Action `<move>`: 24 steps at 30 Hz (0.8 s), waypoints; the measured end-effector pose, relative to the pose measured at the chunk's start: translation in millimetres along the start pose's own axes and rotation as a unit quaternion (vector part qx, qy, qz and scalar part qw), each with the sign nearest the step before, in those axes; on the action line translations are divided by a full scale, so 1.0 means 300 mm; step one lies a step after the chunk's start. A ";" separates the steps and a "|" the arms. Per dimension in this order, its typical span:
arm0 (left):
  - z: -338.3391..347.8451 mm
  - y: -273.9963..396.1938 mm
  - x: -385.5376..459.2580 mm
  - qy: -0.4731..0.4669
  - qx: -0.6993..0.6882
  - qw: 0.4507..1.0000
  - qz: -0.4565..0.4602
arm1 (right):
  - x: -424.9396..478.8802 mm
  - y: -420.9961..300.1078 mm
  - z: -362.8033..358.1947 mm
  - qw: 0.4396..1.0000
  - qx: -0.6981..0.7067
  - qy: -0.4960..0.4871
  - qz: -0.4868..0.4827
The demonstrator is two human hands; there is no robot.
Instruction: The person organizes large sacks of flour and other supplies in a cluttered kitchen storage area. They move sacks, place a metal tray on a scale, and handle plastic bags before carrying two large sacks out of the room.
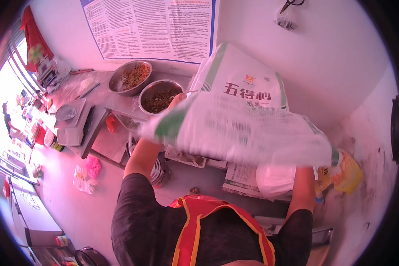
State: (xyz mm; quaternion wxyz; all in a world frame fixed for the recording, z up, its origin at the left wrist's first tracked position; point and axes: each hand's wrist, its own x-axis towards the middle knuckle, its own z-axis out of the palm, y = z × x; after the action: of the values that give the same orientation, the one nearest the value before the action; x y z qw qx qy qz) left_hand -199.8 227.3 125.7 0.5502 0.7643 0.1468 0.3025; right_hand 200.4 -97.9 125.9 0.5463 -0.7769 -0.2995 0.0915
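Observation:
A large white woven flour sack (242, 129) with green stripes is held up in front of me, its near part blurred. My left hand (178, 99) shows only in part at the sack's left edge, beside a steel bowl of dark chopped filling (159, 99). The sack covers my right hand; only the forearm reaches under its right side. Behind, against the wall, another printed white sack (249, 79) leans upright. A second steel bowl with orange-and-green chopped filling (133, 76) stands on the counter, left of the first bowl.
A scale (73, 116) is on the metal counter (99, 79) at left. Plastic bags (86, 176) lie on the floor. A yellow bag (349, 173) stands at right by the wall. A lidded pot (158, 173) is below the counter. Scissors (291, 3) hang on the wall.

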 end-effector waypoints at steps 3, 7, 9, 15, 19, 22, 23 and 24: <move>-0.028 -0.086 0.061 0.068 0.210 0.975 -0.016 | 0.050 -0.005 0.073 0.998 -0.024 0.015 0.049; -0.034 -0.062 0.109 0.122 0.194 0.969 -0.096 | 0.043 -0.039 0.182 0.999 -0.005 0.034 0.010; -0.037 -0.107 0.159 0.139 0.214 0.961 -0.104 | 0.066 -0.044 0.195 0.999 -0.005 0.042 0.000; -0.017 -0.180 0.290 0.147 0.398 0.885 -0.193 | 0.174 0.068 0.258 0.983 -0.155 0.084 0.040; -0.036 -0.235 0.306 0.104 0.445 0.860 -0.225 | 0.201 0.143 0.315 0.969 -0.229 0.062 0.068; -0.058 -0.293 0.321 0.058 0.482 0.838 -0.248 | 0.190 0.179 0.355 0.959 -0.257 0.042 0.112; -0.062 -0.314 0.322 0.043 0.490 0.829 -0.266 | 0.181 0.184 0.372 0.958 -0.260 0.038 0.119; -0.060 -0.336 0.321 0.028 0.497 0.820 -0.283 | 0.178 0.185 0.379 0.949 -0.288 0.040 0.122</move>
State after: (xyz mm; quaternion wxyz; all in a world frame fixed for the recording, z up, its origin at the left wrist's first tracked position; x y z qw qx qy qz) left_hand -125.5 330.1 64.8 0.1521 0.8502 0.5023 0.0411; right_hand 210.3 10.0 41.6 0.2955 -0.9349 -0.1934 0.0360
